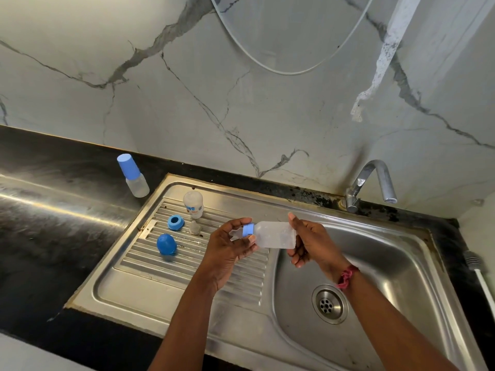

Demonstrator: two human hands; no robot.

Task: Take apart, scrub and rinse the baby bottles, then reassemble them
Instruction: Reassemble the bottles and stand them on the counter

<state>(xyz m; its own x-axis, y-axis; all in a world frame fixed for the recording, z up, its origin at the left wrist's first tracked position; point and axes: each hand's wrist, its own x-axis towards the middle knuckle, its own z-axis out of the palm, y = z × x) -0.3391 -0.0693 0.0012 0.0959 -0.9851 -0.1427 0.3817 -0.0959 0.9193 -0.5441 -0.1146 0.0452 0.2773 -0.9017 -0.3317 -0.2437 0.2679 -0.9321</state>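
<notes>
While both hands hold it, bottle (273, 235) lies sideways, teat leftward.

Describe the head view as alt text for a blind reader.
The left hand grips the blue collar and the right hand the base of a clear baby bottle, held sideways over a sink. A blue cap lies on the drainboard.

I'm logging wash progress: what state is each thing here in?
Held bottle: horizontal, collar and teat on, cap off, gripped by left hand and right hand.
Counter bottle: upright, capped.
Drainboard bottle: standing, collar off.
Blue collar: unscrewed, lying loose.
Blue cap: off, lying loose.
Loose teat: detached.
Tap: not running.
</notes>
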